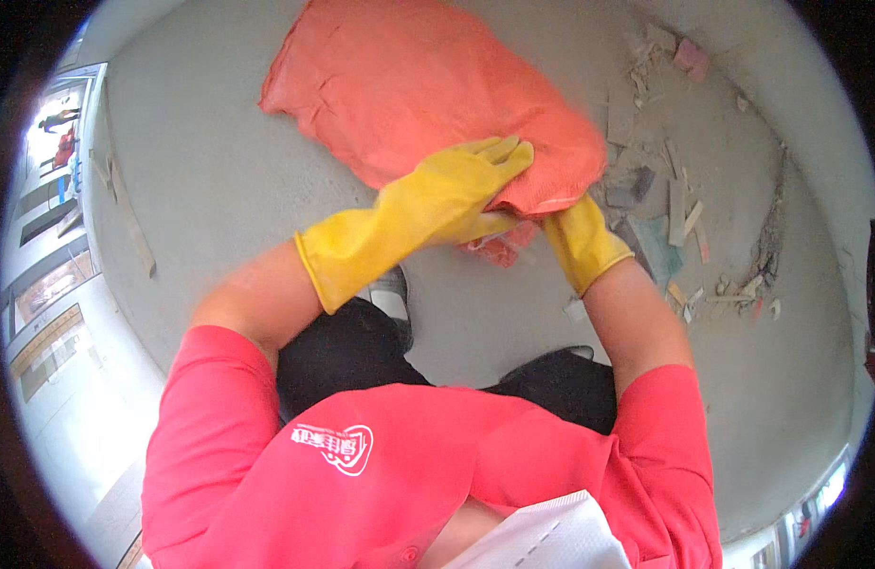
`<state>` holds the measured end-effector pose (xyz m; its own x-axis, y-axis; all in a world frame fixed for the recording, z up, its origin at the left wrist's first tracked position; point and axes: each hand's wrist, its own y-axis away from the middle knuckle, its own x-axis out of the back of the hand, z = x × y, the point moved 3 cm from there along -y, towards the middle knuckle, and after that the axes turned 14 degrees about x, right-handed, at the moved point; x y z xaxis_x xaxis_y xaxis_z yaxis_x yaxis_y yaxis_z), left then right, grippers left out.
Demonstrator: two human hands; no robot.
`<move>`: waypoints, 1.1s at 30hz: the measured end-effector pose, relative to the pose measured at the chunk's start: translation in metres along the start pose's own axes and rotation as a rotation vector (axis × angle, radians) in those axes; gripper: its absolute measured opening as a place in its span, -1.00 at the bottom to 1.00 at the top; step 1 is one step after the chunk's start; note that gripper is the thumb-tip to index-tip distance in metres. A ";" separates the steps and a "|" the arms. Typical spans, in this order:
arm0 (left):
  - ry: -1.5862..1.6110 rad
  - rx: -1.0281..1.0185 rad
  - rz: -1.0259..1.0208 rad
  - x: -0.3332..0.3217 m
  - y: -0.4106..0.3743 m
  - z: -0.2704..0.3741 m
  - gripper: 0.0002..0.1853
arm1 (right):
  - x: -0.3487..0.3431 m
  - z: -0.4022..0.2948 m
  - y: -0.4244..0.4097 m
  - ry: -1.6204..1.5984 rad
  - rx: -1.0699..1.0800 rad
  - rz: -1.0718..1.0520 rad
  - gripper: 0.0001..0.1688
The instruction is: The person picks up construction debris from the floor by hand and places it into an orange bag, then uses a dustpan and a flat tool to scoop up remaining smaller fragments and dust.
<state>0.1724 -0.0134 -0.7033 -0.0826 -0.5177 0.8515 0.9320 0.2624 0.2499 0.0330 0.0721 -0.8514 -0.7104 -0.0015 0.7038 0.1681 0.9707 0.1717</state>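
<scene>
An orange-red woven sack (423, 78) stretches out in front of me above the floor, its folded edge turned towards me. My left hand (466, 181), in a yellow rubber glove, holds that edge with the fingers on top and the thumb below. My right hand (580, 238), gloved the same way, reaches in under the edge at the right. Its fingers are hidden by the sack, so their grip cannot be seen. A loose flap of the sack (498, 250) hangs below the edge between both hands.
Scraps of wood (676, 212), a grey block (631, 186) and other rubble lie on the concrete floor (452, 320) at the right. A long wooden strip (128, 217) lies at the left near an opening. My shoe (391, 302) shows below my left forearm.
</scene>
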 end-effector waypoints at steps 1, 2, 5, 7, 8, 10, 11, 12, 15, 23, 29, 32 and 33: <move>0.027 -0.005 0.006 0.000 -0.001 -0.001 -0.08 | -0.002 -0.004 -0.001 0.000 -0.011 0.000 -0.50; 0.052 -0.011 0.012 0.002 -0.003 -0.002 -0.08 | -0.003 -0.012 -0.007 -0.004 -0.012 0.005 -0.49; -0.150 -0.079 0.099 0.014 -0.010 -0.007 -0.11 | -0.015 -0.025 -0.029 -0.040 0.012 0.027 -0.47; -0.280 -0.090 0.171 0.021 -0.013 -0.015 -0.13 | -0.022 -0.033 -0.046 -0.067 0.045 0.029 -0.46; -0.342 -0.094 0.208 0.022 -0.016 -0.021 -0.13 | -0.026 -0.035 -0.054 -0.081 0.057 0.025 -0.46; -0.411 -0.110 0.247 0.013 -0.020 -0.031 -0.15 | -0.029 -0.036 -0.058 -0.113 0.074 0.009 -0.44; -0.446 -0.115 0.264 0.005 -0.023 -0.034 -0.16 | -0.026 -0.031 -0.054 -0.132 0.075 0.003 -0.43; -0.421 -0.140 0.268 -0.005 -0.025 -0.039 -0.24 | -0.024 -0.026 -0.047 -0.156 0.071 0.002 -0.43; -0.517 -0.171 0.246 -0.047 -0.047 -0.062 -0.21 | 0.000 -0.002 -0.014 -0.248 0.045 0.019 -0.41; -0.770 -0.101 0.140 -0.073 -0.111 -0.114 -0.38 | 0.074 0.134 0.203 -0.697 -0.379 0.289 -0.33; -0.929 0.143 0.069 -0.053 -0.141 -0.161 -0.16 | 0.055 0.204 0.451 -0.521 -1.030 0.546 -0.39; -1.035 0.243 0.036 -0.066 -0.155 -0.167 -0.16 | -0.040 0.232 0.609 -0.426 -1.213 0.569 -0.25; -1.058 0.254 -0.019 -0.067 -0.156 -0.150 -0.16 | -0.074 0.238 0.648 -0.386 -1.272 0.489 -0.21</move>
<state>0.0856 -0.1420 -0.8682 -0.4712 0.4080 0.7820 0.8375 0.4851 0.2516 0.0319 0.7582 -0.9559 -0.5068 0.5322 0.6782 0.7926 -0.0218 0.6094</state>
